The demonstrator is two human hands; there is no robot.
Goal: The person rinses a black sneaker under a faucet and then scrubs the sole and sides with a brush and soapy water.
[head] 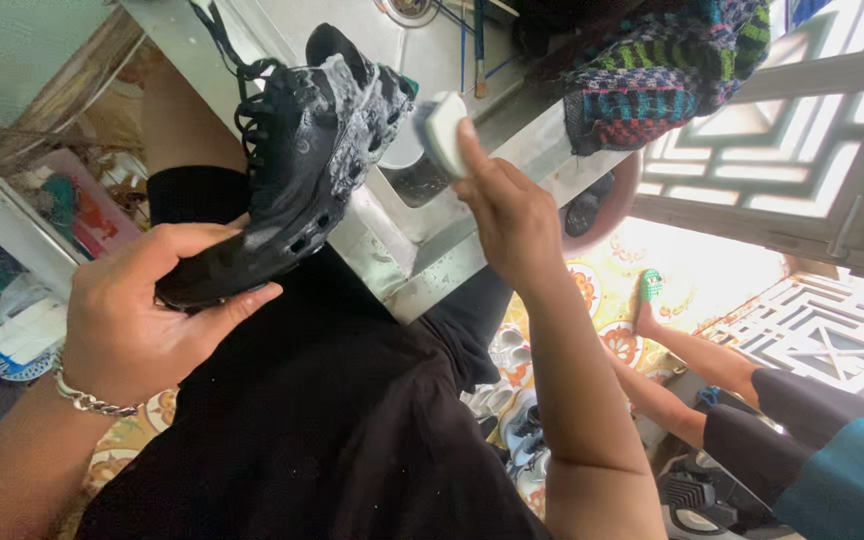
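At the far left, a shelf of cluttered household items (12,260) is sitting below the edge of the steel sink counter (402,260). Next to it, the left hand (137,310), wearing a silver chain bracelet (87,398), is wrapping around the heel end of a black sneaker (302,160); the thumb is pressing along one side of the sole and the fingers are curling under the other, so the grip is closed firmly on the shoe. The sneaker is lying with its long axis running from the lower left, at the heel in the hand, up to the upper right, where the toe is pointing toward the sink basin. It is tilting on its side, soapy foam is covering its upper, and its black laces (237,90) are hanging loose at the top. The shoe is hovering above the person's black clothing (332,420) and the counter's edge.

Just right of the toe, the right hand (507,215) is gripping a white scrubbing brush (440,130), fingers closed around its back, the brush touching the shoe's toe end. A knitted multicoloured cloth (652,70) is resting on the counter farther right, near a white lattice window (802,150). At the lower right, another person's legs (712,370) are stretching across the patterned floor, beside a pile of shoes (522,400).
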